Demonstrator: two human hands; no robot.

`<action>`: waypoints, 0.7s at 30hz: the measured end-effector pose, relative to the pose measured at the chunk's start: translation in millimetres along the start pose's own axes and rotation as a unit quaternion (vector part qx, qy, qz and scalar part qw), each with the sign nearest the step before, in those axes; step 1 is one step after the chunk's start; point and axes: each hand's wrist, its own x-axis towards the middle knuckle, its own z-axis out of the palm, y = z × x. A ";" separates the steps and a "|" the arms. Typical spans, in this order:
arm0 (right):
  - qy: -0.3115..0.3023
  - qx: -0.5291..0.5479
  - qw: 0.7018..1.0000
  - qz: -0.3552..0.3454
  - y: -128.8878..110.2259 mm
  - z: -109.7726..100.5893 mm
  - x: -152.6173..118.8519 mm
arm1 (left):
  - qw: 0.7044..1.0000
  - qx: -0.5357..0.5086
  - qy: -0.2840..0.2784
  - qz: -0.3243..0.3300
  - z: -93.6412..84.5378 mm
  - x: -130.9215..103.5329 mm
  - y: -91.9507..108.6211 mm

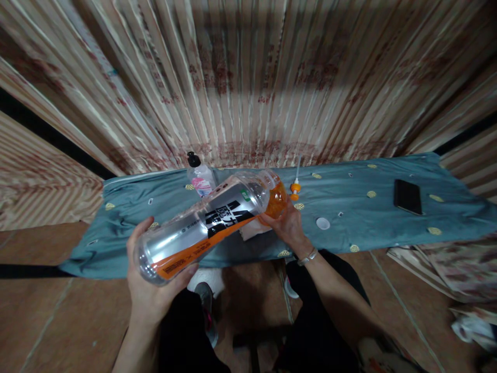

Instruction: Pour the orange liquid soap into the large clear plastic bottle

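A large clear drink bottle [209,220] with a silver, black and orange label lies tilted above the table, its neck higher and to the right. My left hand [149,280] is closed around its base end. My right hand [289,223] grips a small see-through orange bottle [277,199] right at the drink bottle's mouth. Whether the two mouths touch, I cannot tell. Behind them on the cloth lies an orange pump top [295,189] with a white tube. A white round cap [322,223] rests to the right of my right hand.
A teal patterned cloth [373,217] covers the narrow table. Towards the back left stands a clear bottle [202,180] with a black cap and pink label. A black flat case or phone [407,197] lies at the right. Pleated curtains [248,83] hang behind the table.
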 end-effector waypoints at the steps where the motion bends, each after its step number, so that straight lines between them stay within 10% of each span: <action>1: -0.002 -0.001 1.000 0.000 0.1 -0.3 0.1 | 1.000 0.000 0.000 -0.004 -0.2 -0.3 0.2; 21: 0.019 0.004 1.000 -0.015 4.8 1.4 1.0 | 0.999 -0.016 0.050 0.012 10.6 -1.3 6.4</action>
